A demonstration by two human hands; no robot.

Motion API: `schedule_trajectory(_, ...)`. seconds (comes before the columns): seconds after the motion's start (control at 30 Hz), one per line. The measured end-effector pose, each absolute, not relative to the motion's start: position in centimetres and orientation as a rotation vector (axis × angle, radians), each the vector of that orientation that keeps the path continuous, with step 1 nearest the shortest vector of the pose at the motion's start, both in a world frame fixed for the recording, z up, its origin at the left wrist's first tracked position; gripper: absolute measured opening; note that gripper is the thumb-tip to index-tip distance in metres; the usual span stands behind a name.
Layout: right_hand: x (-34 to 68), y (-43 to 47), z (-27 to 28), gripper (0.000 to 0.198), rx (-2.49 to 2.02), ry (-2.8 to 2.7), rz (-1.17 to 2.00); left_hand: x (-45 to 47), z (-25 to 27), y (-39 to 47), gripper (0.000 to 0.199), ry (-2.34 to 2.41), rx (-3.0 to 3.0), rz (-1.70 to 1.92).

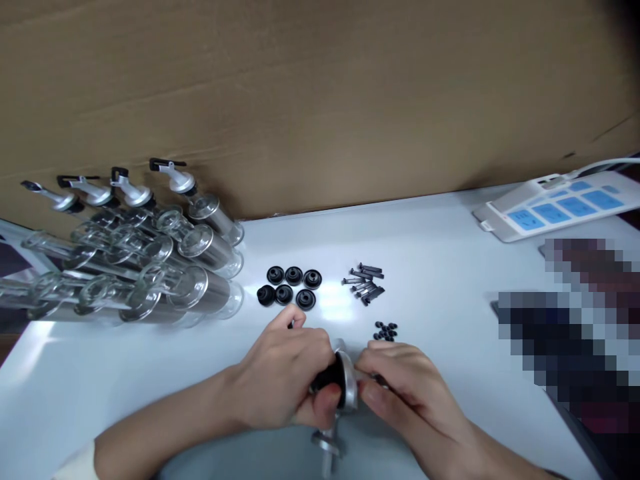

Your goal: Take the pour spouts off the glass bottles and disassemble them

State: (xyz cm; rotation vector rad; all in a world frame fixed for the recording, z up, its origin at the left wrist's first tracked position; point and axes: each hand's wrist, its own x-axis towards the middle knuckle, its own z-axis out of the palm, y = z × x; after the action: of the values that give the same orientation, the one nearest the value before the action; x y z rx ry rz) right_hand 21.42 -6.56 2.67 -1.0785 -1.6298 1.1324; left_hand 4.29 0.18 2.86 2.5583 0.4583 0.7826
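Observation:
Between my two hands is a bottle pourer spout [351, 381] with a silver cap and a black stopper. My left hand [285, 377] is wrapped round its black stopper side. My right hand [407, 383] pinches the thin spout end on the other side; my fingers partly hide that end. Just below, near the front of the table, lies another silver spout part [327, 441]. Several round black stoppers [293, 275] sit in two rows beyond my left hand. Thin black lever pieces [369, 272] lie in a loose pile to their right. Small black caps [387, 332] cluster just beyond my right hand.
Several clear glass bottles [200, 287] stand close together at the left, some at the back topped with silver pourers [181, 181]. A white power strip [565, 207] is at the back right. Blurred-out flat items [560, 360] lie at the right. Brown cardboard [320, 100] rises behind the table.

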Motion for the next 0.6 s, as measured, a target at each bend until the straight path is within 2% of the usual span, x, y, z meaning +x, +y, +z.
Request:
schedule_trajectory(0.17,21.5,-6.4,2.4,0.051,-1.108,-1.080,1.826,4.1,3.4,0.4,0.024,0.463,2.703,0.767)
schedule_trajectory(0.3,21.3,-6.4,1.2,0.052,-0.893,-0.633,2.190,4.1,3.5,0.6,0.032,0.445,2.855,0.803)
schedule_trajectory(0.43,21.3,-6.3,0.9,0.050,-0.700,-0.481,2.343,4.1,3.5,0.8,0.033,0.366,2.961,0.809)
schedule_trajectory(0.6,21.4,-6.3,1.7,0.050,-0.785,-0.758,2.257,4.2,3.3,1.1,0.038,0.402,2.906,0.966)
